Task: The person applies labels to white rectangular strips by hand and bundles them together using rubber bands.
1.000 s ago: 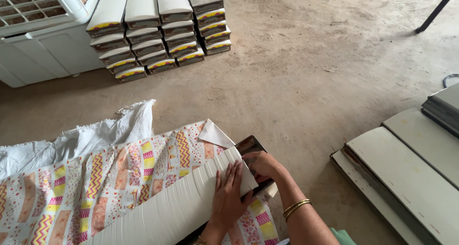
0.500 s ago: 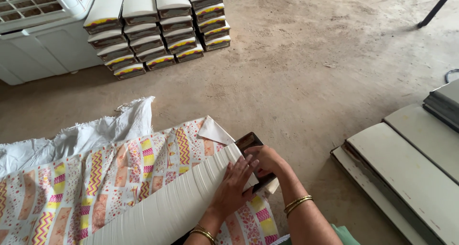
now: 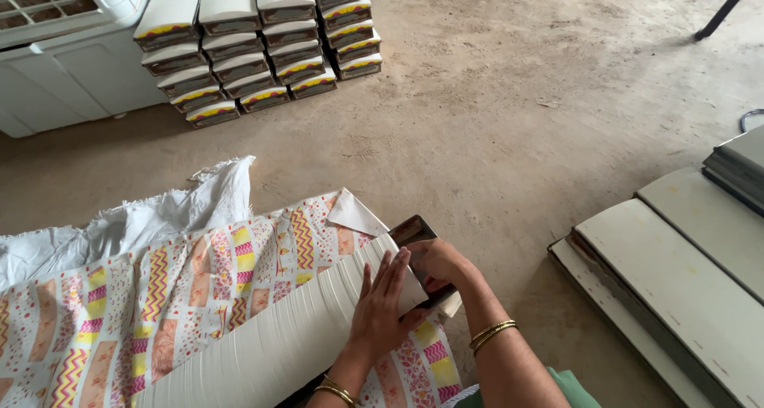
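Two hands on one long white stack of sheets.

The white stack point(image 3: 278, 336) lies on one patterned cloth point(image 3: 159, 296) on the floor. The left hand point(image 3: 380, 306) rests flat, fingers spread, on the stack's far end; the right hand point(image 3: 438, 263) curls around that end and one dark holder point(image 3: 414, 233). Four piles of boxes point(image 3: 255, 42) stand well beyond the cloth.

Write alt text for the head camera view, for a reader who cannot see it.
Both hands, left hand flat and right hand gripping, press on the end of a long white paper stack lying on a patterned cloth on a dirt floor. Stacked boxes stand beyond; flat boards lie at right.
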